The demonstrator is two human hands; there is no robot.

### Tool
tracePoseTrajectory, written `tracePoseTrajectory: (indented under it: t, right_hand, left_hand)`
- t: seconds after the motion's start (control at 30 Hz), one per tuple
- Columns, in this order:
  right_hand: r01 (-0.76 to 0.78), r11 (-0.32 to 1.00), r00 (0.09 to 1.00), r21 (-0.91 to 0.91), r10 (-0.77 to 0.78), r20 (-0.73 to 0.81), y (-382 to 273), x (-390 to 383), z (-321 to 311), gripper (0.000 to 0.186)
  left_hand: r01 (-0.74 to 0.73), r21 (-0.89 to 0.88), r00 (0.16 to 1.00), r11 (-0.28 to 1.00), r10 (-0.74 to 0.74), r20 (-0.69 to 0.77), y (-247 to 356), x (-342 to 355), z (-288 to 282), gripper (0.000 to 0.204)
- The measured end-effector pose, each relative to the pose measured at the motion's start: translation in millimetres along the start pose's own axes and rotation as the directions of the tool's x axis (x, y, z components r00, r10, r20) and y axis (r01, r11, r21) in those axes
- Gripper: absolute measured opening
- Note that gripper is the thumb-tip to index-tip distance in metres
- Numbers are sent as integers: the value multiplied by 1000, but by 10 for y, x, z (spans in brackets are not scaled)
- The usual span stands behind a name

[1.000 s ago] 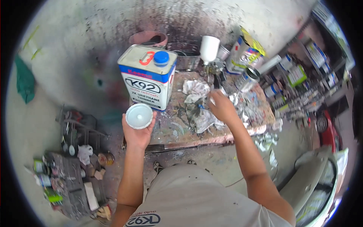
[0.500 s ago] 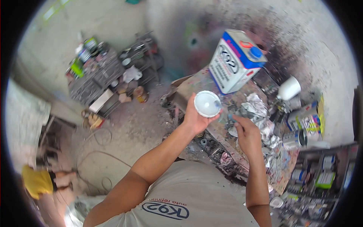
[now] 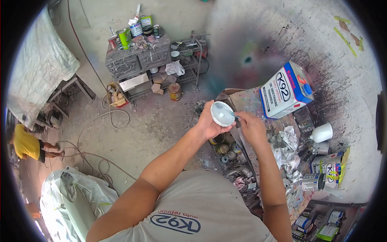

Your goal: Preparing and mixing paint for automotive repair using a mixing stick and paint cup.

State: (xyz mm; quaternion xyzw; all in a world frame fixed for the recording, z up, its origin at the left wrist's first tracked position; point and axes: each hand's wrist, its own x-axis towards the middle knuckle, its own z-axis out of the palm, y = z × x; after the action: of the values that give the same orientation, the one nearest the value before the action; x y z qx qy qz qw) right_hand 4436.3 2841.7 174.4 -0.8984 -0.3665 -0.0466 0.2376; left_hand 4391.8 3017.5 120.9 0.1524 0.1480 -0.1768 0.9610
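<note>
My left hand (image 3: 207, 125) is wrapped round a small white cup (image 3: 217, 122), tilted so that the pale liquid inside shows. At the cup's right rim, my right hand (image 3: 253, 128) pinches a thin bluish stick (image 3: 234, 115). The stick's far end reaches into the cup, and its other end is hidden in my fingers. Both hands are above the near left edge of a paint-stained workbench (image 3: 246, 99). On the bench, to the right of the hands, stands a large white and blue rectangular can (image 3: 278, 94) with a blue cap.
Crumpled rags (image 3: 287, 141) lie on the bench beside a white-cupped spray gun (image 3: 321, 133) and an open tin (image 3: 312, 182). Small cans (image 3: 221, 148) fill a shelf below. Across the floor are a cluttered metal cart (image 3: 155, 60), hoses (image 3: 92, 153) and a person in yellow (image 3: 26, 142).
My right hand has come up to the cup, bringing the bluish stick into it. The view has swung left, so the bench and can appear farther right.
</note>
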Motion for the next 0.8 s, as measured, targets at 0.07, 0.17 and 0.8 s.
tracePoseTrajectory:
  t: [0.07,0.17,0.8]
  right_hand:
    - [-34,999,999,13,34,3,-68,100,82,18]
    - [-55,998,997,-11,56,48,-264,220,196,20]
    - [-23,994,997,-111,31,68,-981,1111,1028,17]
  left_hand:
    - [-69,23,997,997,70,-41,223,-82,-116,60]
    - [-136,69,987,988,142,-81,476,-204,-280,60]
    - [-225,16,970,974,225,-96,1703,-502,-860,58]
